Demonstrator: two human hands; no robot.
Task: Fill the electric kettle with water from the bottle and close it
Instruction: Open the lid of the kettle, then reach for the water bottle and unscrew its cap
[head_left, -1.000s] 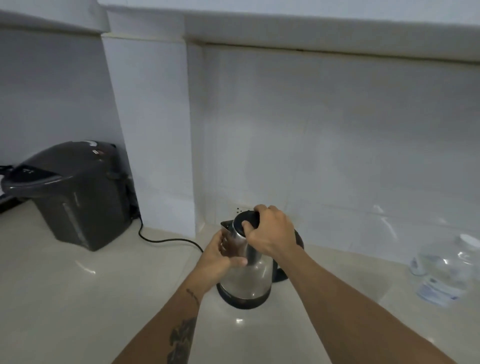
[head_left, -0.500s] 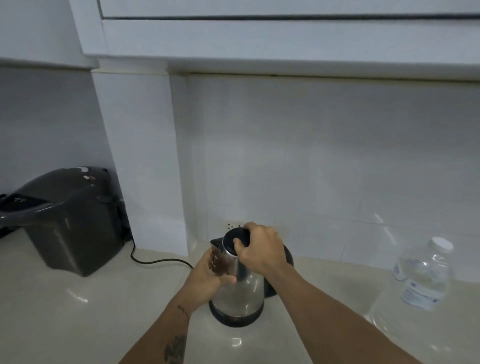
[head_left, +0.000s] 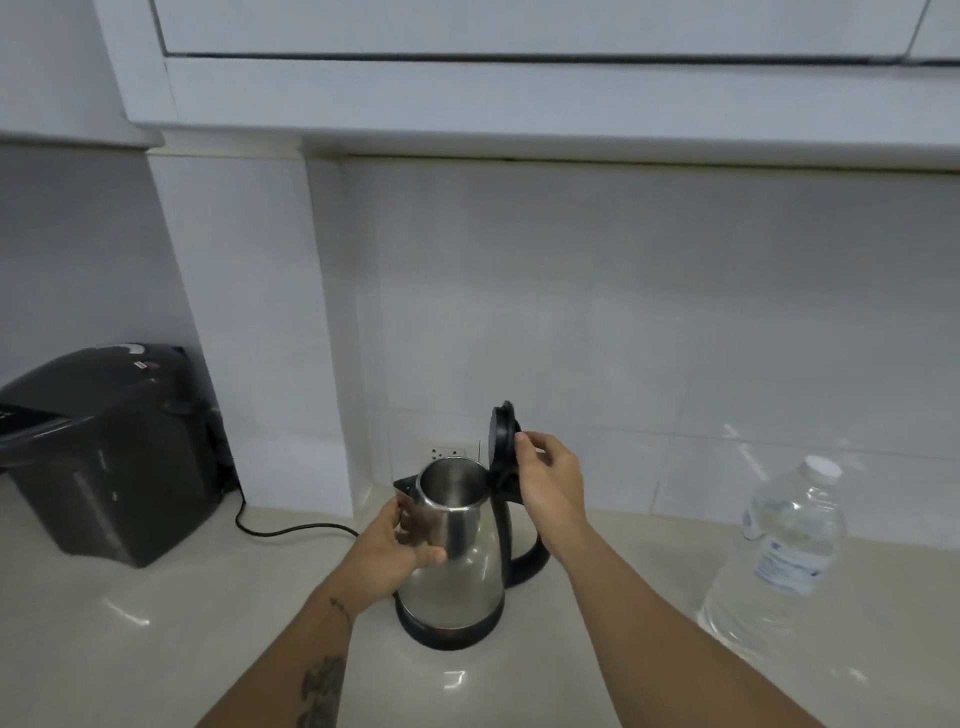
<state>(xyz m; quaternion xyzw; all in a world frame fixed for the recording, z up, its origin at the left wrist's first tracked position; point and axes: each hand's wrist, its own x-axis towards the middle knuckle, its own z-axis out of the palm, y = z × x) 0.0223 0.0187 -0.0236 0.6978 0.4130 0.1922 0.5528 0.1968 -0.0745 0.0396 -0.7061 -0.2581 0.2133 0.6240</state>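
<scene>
Two bare forearms reach in from the bottom edge, the left one with a dark tattoo, and meet at the electric kettle (head_left: 457, 566), which stands upright on the pale glossy counter (head_left: 156, 649) a little left of centre. The kettle has a tapered steel body that mirrors the room, a black base ring, a short black spout pointing left and a curved black handle on its right side. The left hand (head_left: 400, 545) is wrapped around the upper body just under the spout, thumb across the front, fingers pressed to the metal. The right hand (head_left: 550, 483) pinches the black lid (head_left: 501, 441) between thumb and fingertips near the hinge, at the top of the handle. The lid stands tipped up almost vertical, leaving the round mouth open and the bare steel inside on view. Half a second ago that lid lay flat over the mouth under the right palm; it has swung up since, while the left hand has kept its hold. To the right, well apart, stands a clear capped water bottle (head_left: 779, 551). Farther left, against the wall, sits a dark grey appliance (head_left: 104, 457) with a black cord (head_left: 291, 530) trailing along the counter. A wall socket (head_left: 447, 449) shows behind the kettle on the white tiles.
</scene>
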